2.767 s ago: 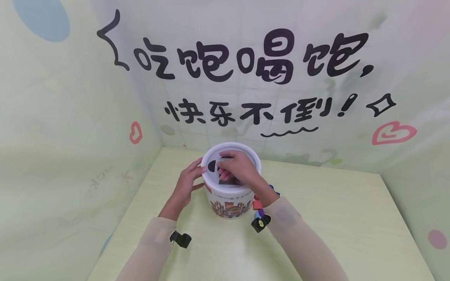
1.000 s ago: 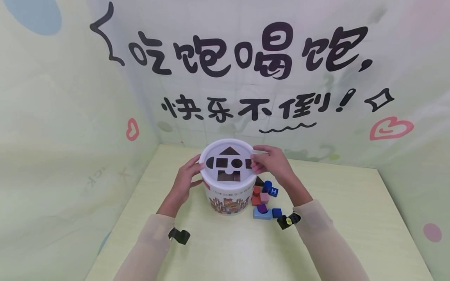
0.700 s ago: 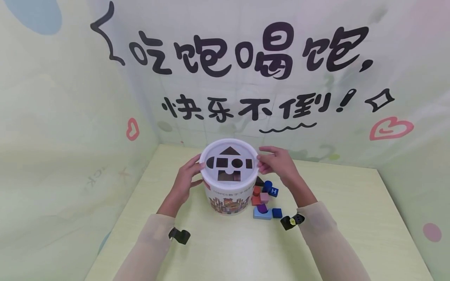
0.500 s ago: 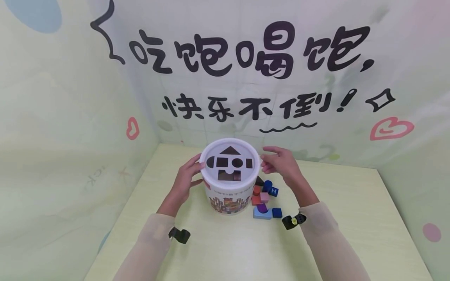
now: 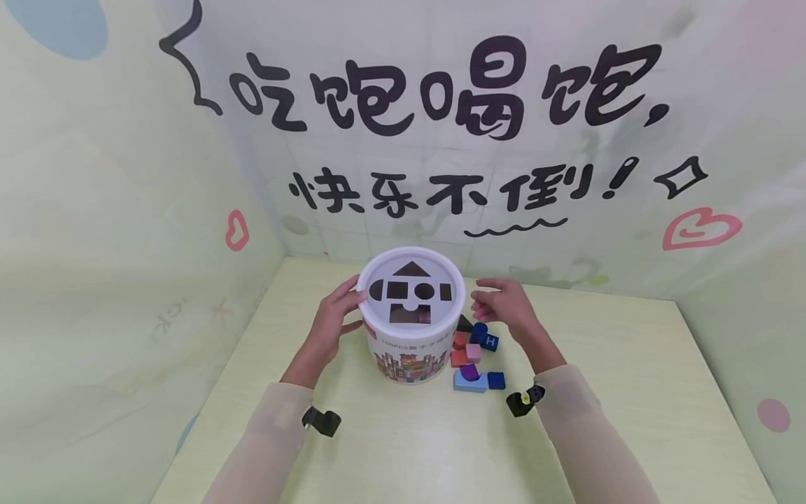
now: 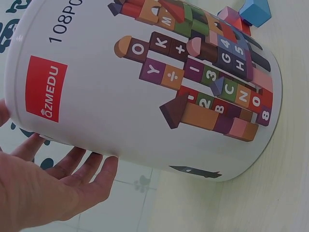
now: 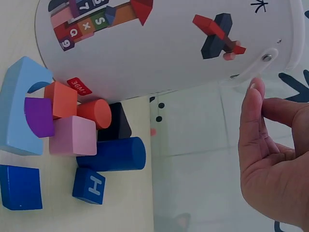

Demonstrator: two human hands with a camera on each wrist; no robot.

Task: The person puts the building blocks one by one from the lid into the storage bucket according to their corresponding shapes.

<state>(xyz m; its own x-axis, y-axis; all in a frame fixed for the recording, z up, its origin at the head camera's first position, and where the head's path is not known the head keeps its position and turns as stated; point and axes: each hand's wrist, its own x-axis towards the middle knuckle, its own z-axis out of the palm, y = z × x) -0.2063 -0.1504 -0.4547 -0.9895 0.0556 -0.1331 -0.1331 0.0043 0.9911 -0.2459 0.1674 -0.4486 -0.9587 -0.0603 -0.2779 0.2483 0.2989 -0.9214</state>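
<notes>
A white bucket stands upright on the table, its lid cut with block-shaped holes. On its left side my left hand rests with fingers and thumb against the wall and rim. My right hand hovers just right of the bucket, apart from it; its fingers bend loosely and nothing shows in them. Below that hand lie toy blocks: a light blue arch, a purple half-round block, a pink cube, a blue cylinder and a blue H cube.
Also in the pile are an orange cube, an orange cylinder, a dark block and a plain blue cube. A pale table carries everything. Behind it hangs a printed cloth with large black characters.
My right hand was over the lid's holes, then drew back to the right rim. Now it is off the bucket, farther right and slightly lower. My left hand has kept its place.
</notes>
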